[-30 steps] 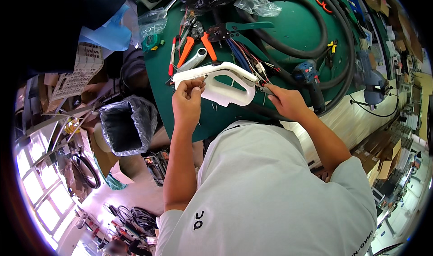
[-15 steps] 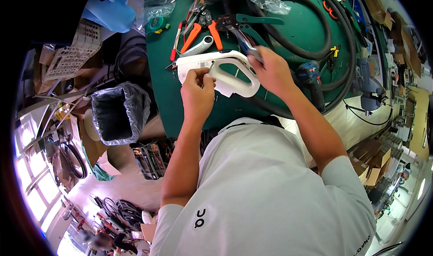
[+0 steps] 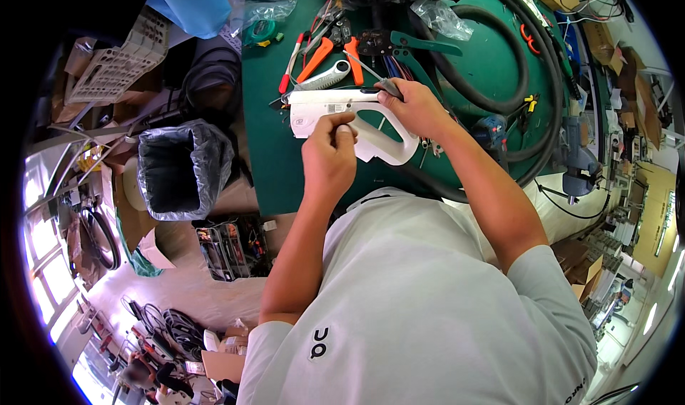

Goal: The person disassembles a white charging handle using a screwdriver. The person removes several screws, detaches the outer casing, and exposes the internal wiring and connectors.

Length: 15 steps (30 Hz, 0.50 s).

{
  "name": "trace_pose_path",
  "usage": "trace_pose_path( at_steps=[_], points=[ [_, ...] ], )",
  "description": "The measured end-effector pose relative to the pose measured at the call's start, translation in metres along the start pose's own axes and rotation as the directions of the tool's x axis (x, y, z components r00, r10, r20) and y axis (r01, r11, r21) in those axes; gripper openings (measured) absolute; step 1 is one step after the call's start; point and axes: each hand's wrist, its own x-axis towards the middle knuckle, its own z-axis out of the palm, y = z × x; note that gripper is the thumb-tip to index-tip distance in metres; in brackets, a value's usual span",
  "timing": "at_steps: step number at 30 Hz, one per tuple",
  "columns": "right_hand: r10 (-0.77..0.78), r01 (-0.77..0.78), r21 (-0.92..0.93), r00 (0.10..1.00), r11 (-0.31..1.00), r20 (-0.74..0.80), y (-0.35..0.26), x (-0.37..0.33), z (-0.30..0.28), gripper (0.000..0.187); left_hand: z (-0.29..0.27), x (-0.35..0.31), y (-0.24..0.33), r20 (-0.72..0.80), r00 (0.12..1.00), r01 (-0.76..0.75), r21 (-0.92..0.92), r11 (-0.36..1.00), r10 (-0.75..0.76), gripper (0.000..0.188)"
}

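Left hand (image 3: 330, 152) and right hand (image 3: 417, 109) are both at a white plastic housing (image 3: 308, 111). Thumb and forefinger of the left are drawn together over its middle, beside the inner end of the handle opening; I cannot tell whether they press on the plastic or pinch something tiny. The right grasps a screwdriver (image 3: 390, 88) by its dark grey grip, above the housing's far edge, with the thin shaft pointing toward the surface's far left corner.

The housing lies on the green table (image 3: 275, 184), nearer the front edge than the back and a little in from the left edge, its looped handle (image 3: 392, 147) toward the right.

It looks like a light, stiff, hollow shell: smooth enough to slide or turn under a sideways push, and its thin walls could scuff or crack if levered. The looped handle seems the surest hold for lifting; for steadying, a palm on the broad left end should serve.

Just beyond it, toward the far left corner, lie orange-handled pliers (image 3: 314, 61) and a grey-handled tool (image 3: 325, 78). Farther right are a green-handled crimper (image 3: 435, 43), a coiled black hose (image 3: 492, 103) and a drill (image 3: 492, 130).
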Motion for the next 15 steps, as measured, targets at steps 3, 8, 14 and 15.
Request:
trace_pose_path(
  at_steps=[3, 8, 14, 15],
  points=[
    [-0.001, 0.001, 0.015, 1.0, 1.0, -0.001, 0.002, 0.0, 0.0, 0.027, -0.007, 0.001, -0.001, -0.02, 1.0, 0.022, 0.023, 0.999, -0.022, 0.021],
    [0.005, -0.005, 0.01, 1.0, 1.0, 0.003, 0.0, 0.001, 0.0, 0.028, -0.004, 0.002, -0.002, -0.017, 0.999, 0.029, 0.064, 0.998, -0.028, 0.022],
    [0.032, -0.032, -0.012, 0.999, 0.999, 0.02, 0.001, -0.001, -0.001, 0.028, 0.004, 0.005, 0.015, -0.045, 0.996, -0.059, 0.376, 0.925, 0.082, 0.02],
    [0.04, -0.039, -0.038, 0.998, 0.999, 0.04, -0.002, -0.001, -0.002, 0.029, 0.004, 0.007, 0.02, -0.031, 0.997, -0.053, 0.4, 0.915, 0.071, 0.02]
  ],
)
